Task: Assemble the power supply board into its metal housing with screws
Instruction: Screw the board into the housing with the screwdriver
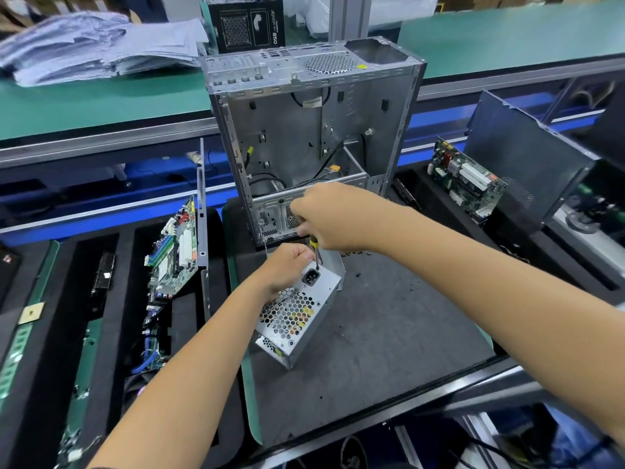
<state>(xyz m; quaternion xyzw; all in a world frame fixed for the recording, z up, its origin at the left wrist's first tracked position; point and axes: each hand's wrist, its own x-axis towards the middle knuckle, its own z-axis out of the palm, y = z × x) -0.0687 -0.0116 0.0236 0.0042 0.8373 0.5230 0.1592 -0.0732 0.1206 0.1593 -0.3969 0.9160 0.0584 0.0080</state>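
While the left hand (287, 265) grips the silver perforated metal power supply housing (297, 316), tilted on the grey mat just before the open computer case (304, 130), the right hand (334, 218) clasps a yellow-handled screwdriver (316, 252); a slipping tip could strip the screw.

Left hand (287, 265) gripped the upper edge of the power supply housing (297, 316), which stood tilted on the grey mat (389, 350). Right hand (334, 218) held a screwdriver (316, 253), yellow-and-black handle, tip down on the housing's top face beside the power socket (311, 276). Open computer case (311, 137) stood just behind. Motherboard (174, 252) leaned in the left foam tray (111, 299); small loose screws (358, 275) on the mat.
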